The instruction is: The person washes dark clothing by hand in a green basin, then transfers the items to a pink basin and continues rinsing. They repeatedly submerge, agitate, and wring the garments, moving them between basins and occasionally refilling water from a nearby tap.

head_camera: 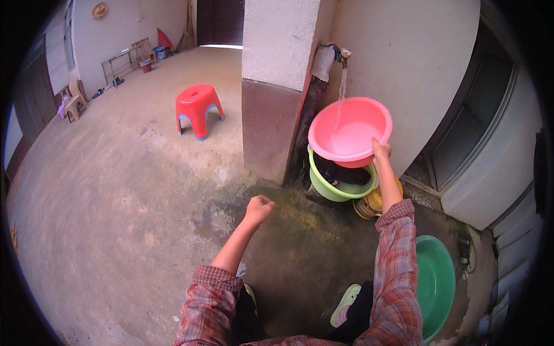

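Note:
My right hand (381, 152) grips the near right rim of a pink plastic basin (357, 125). Water from a wall tap (345, 55) runs down into this basin. Directly below it is a light green basin (331, 190) with dark cloth (352, 174) inside, partly hidden by the pink one. My left hand (259, 211) is held in the air over the wet floor, its fingers curled in and nothing visible in them.
A yellow bucket (371, 206) is beside the light green basin. To my right, a dark green basin (435, 285) lies partly behind my sleeve. A pillar (272, 125) rises ahead, with a red plastic stool (198, 108) to its left. Dark wet patches mark the concrete floor (294, 255).

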`<action>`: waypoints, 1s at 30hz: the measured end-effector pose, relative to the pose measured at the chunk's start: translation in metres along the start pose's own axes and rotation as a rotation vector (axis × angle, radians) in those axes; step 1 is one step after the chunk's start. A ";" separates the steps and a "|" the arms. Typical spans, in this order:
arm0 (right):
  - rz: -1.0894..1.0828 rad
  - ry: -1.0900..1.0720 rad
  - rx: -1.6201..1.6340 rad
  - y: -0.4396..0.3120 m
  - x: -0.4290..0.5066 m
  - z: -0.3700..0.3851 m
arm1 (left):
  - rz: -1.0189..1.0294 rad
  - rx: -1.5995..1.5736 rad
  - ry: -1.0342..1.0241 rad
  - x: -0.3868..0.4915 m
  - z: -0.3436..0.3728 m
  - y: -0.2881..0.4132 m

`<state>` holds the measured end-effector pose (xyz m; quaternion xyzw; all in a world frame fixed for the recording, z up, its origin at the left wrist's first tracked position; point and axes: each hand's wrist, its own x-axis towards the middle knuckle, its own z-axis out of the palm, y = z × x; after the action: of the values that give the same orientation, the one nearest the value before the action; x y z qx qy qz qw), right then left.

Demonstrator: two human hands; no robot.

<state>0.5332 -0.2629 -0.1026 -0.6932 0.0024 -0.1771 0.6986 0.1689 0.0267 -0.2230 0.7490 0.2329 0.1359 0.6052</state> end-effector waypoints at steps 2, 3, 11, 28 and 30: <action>0.056 -0.026 0.063 0.002 0.009 -0.010 | -0.032 -0.062 -0.064 0.000 0.006 0.004; 0.093 -0.057 0.083 0.002 0.003 -0.013 | -0.070 -0.085 -0.098 0.000 0.004 0.009; 0.381 -0.415 0.264 -0.021 -0.098 -0.129 | -0.078 -0.146 -0.146 -0.011 -0.037 0.037; 0.654 -0.754 0.020 0.026 -0.318 -0.235 | -0.535 -0.013 -0.861 -0.063 -0.008 -0.015; 0.595 -0.742 0.011 0.040 -0.295 -0.241 | -0.586 -0.139 -0.872 -0.067 -0.001 -0.034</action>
<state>0.2063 -0.4226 -0.2221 -0.6752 -0.0499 0.2903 0.6762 0.1049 -0.0014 -0.2502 0.5977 0.1494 -0.3478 0.7067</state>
